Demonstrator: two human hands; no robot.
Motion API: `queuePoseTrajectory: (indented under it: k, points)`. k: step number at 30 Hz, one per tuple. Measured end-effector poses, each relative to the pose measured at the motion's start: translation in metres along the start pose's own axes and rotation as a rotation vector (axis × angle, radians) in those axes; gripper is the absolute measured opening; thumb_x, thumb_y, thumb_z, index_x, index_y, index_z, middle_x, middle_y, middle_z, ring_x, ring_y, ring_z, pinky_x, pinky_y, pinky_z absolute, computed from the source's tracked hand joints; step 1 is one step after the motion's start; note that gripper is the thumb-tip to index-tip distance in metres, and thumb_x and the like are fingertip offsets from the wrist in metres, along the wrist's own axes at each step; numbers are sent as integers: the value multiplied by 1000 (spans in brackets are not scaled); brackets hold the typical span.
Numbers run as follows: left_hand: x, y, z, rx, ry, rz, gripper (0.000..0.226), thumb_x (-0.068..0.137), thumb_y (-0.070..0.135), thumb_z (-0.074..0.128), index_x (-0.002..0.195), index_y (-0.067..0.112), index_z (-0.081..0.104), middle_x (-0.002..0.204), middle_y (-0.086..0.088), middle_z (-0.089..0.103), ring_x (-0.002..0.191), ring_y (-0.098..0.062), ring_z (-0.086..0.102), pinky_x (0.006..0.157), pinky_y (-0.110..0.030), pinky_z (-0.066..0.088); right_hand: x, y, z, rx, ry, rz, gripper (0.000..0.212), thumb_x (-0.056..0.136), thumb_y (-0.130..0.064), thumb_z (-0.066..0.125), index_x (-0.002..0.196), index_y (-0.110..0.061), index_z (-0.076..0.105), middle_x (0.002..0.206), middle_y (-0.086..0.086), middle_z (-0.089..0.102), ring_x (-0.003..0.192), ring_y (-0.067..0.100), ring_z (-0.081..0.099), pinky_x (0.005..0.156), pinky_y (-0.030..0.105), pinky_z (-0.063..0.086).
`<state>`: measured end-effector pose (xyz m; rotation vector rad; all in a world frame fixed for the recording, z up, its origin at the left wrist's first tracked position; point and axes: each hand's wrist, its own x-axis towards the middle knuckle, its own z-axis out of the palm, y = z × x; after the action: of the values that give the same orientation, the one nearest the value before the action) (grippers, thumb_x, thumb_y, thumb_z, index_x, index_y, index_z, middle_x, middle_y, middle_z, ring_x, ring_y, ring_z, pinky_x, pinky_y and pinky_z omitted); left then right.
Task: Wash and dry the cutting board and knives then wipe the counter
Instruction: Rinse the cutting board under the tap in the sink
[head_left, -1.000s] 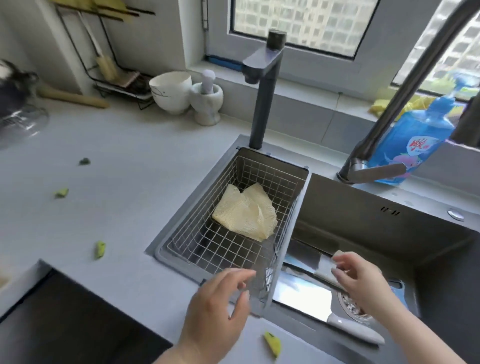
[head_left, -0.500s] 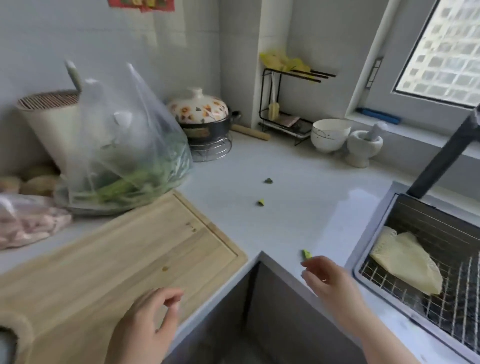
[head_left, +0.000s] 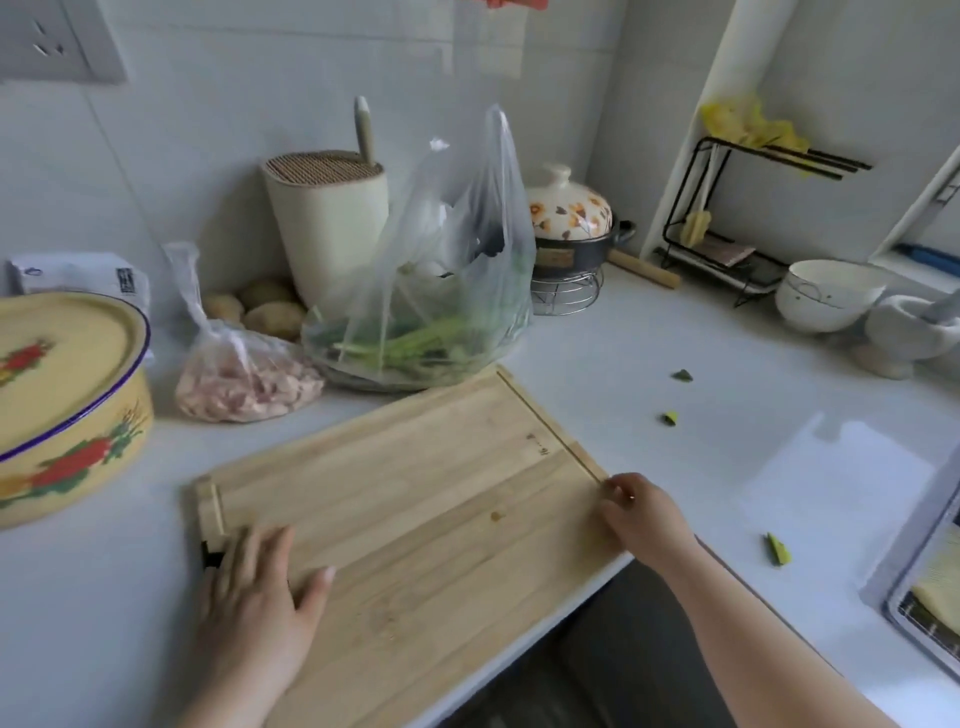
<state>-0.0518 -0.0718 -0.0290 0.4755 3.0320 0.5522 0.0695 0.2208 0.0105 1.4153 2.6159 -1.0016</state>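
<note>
— Grips, item one: left hand (head_left: 254, 592)?
— Flat, fingers straight, palm down on the near left corner of the pale rectangular wooden cutting board (head_left: 415, 493); clasping nothing.
— Right hand (head_left: 641, 514)?
— Fingers curled at the board's right corner; seemingly pinching its edge, though blur hides the fingertips.
— Board location?
— Lying flat on the white counter (head_left: 701, 457), near long side along the counter's front edge.
— Adjacent stock?
— Clear plastic bag of green stalks (head_left: 426, 312) at the far edge; knotted clear bag of pink meat (head_left: 244, 384) beside it; three green scraps (head_left: 670, 418) on the counter, right.
</note>
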Motion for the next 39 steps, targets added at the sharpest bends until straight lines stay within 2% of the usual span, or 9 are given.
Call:
queuePoseTrajectory:
  k: [3,7,11,15,19,22,27,31,39]
  points:
    - [-2,4,0,-47,-21,-6,61,92,44,43,142,10,32,154,-11,20,143,-25,14,114,-36,13,-10,4,4,9,72,44,40,90,-15,46,129,-11,49,128,8,54,116,25,49,86,27,40]
    - [-3,2,-2,-84,-51,49,65,89,39,50,144,11,27,155,-6,13,144,-21,6,115,-32,8,-31,21,4,50,66,68,34,91,-18,49,124,-12,52,119,7,55,104,21,52,79,26,42]
    - [-3,1,0,-49,-126,134,71,89,43,47,146,10,19,156,-4,6,145,-16,-1,115,-28,1,-39,40,-16,178,-95,213,26,92,-34,50,96,-9,58,83,3,56,74,17,52,65,26,44]
    - [0,-5,4,-132,-122,186,61,88,28,56,140,6,34,154,-5,20,144,-17,10,115,-29,6,-37,48,-27,425,-338,406,48,90,-53,45,83,-9,62,77,6,58,69,21,56,67,32,49]
    - [2,-7,3,-230,-22,181,35,88,7,58,122,-2,57,139,-14,46,135,-30,35,110,-41,22,-41,43,-12,436,-346,422,54,84,-61,48,103,-11,57,105,5,60,103,25,57,91,35,45]
    - [6,-15,2,-184,99,138,34,84,12,56,112,-6,63,123,-22,58,118,-43,50,101,-50,35,-51,44,-4,443,-374,390,57,80,-60,53,102,-9,65,105,4,67,101,24,62,96,36,46]
    - [23,-38,-6,-101,4,-265,46,87,29,52,121,-1,51,127,-26,50,117,-46,43,96,-52,39,-65,44,-5,578,-343,263,36,87,-47,53,91,-14,67,92,4,71,86,20,67,78,31,53]
    - [23,-36,-7,-132,-50,-308,36,91,24,49,121,5,54,121,-24,57,111,-45,48,93,-49,42,-76,41,-5,670,-232,141,22,90,-34,53,91,-17,66,83,-1,71,72,12,68,59,20,51]
    - [19,-9,-18,-841,-2,-362,39,93,3,45,132,1,46,135,-19,49,123,-35,46,103,-41,34,-98,50,-32,852,-119,32,17,90,-19,53,95,-11,67,82,7,74,71,19,70,58,27,54]
